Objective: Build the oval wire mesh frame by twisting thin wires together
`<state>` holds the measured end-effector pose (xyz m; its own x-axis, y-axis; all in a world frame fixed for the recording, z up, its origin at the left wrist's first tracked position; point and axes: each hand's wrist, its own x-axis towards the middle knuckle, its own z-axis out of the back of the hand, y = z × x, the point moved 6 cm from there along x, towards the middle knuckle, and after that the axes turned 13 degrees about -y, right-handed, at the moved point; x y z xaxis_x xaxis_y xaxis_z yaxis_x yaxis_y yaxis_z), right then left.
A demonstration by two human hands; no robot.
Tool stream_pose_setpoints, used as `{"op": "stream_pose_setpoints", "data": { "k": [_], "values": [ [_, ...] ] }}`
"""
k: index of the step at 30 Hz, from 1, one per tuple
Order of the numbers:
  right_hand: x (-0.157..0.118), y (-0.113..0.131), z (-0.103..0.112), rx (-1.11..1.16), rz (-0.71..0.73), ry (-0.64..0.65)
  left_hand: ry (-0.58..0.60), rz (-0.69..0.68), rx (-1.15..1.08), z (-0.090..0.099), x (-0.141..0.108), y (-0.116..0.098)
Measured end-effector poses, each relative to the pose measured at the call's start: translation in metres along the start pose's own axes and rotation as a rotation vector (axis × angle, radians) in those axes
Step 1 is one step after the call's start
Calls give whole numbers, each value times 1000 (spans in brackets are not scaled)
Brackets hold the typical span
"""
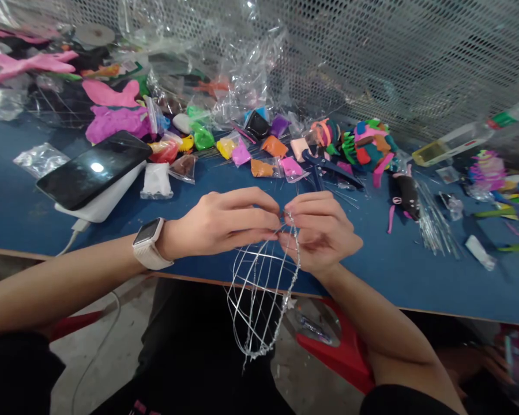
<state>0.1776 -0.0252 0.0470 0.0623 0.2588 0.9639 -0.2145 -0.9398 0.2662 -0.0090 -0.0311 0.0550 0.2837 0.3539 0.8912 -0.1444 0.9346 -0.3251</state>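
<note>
Both hands meet at the top end of a silvery wire frame [266, 288], an oval basket-like cage of thin crossing wires with a twisted rim. It hangs down past the table's front edge, over the lap. My left hand [229, 222], with a watch [149, 242] on its wrist, pinches the frame's upper wires from the left. My right hand [322, 230] has its fingers curled around the rim's tip from the right. The fingertips nearly touch each other, and the exact wire ends between them are hidden. Just beyond the right hand lie dark blue pliers [328, 167].
Small bags of coloured clay [274, 147] line the back of the blue table [190, 210]. A phone [95, 167] lies on a white box at left. Loose wires [432, 219] and a bottle [454, 141] are at right. A perforated metal screen [393, 63] stands behind.
</note>
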Motion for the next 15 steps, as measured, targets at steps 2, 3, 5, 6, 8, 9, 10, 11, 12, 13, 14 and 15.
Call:
{"op": "stream_pose_setpoints", "data": {
  "k": [2,3,5,6,8,9,10,11,12,13,14,15],
  "values": [
    [0,1,0,-32,26,15,2,-36,32,1,-1,-2],
    [0,2,0,-43,35,18,5,-51,40,1,-1,-4],
    [0,4,-1,-57,52,21,18,-66,59,0,-1,-5],
    [1,6,-1,-64,59,19,29,-65,69,-1,-1,-5],
    [2,9,-2,-78,66,18,40,-70,75,-2,0,-7],
    [2,11,-3,-87,63,21,39,-77,75,-2,1,-7],
    [3,12,-4,-95,54,24,35,-90,78,-2,1,-8],
    [4,12,-4,-101,41,31,27,-110,87,-2,1,-9],
    [4,13,-4,-104,28,40,21,-134,99,-2,1,-10],
    [5,13,-5,-103,15,49,17,-163,115,-2,1,-11],
    [5,14,-5,-101,4,58,15,-192,131,-2,1,-11],
    [5,15,-5,-98,-7,66,15,-219,143,-2,0,-12]
  ]
}}
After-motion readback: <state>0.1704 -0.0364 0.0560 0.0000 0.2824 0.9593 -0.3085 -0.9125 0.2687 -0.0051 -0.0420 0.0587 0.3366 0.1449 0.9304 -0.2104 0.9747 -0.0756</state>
